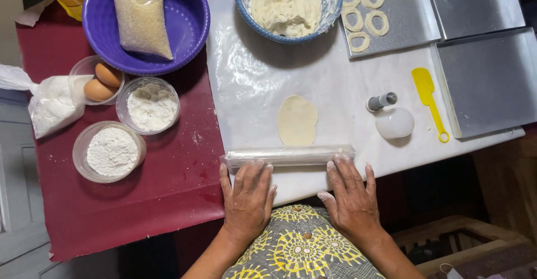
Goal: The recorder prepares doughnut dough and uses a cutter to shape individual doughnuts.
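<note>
Left hand [246, 196] and right hand [352, 194] flat, fingers spread, fingertips on clear roller [288, 156]; just beyond roller, flattened dough [297, 120] on white tabletop [251, 83].

Left hand [246, 198] and right hand [352, 192] rest flat, fingertips on the clear rolling pin [288, 156]. Flattened dough [297, 120] lies just beyond the pin.

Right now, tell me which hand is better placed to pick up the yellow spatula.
Right hand: it rests on the rolling pin's right end, the yellow spatula's side. The left hand lies farther.
</note>
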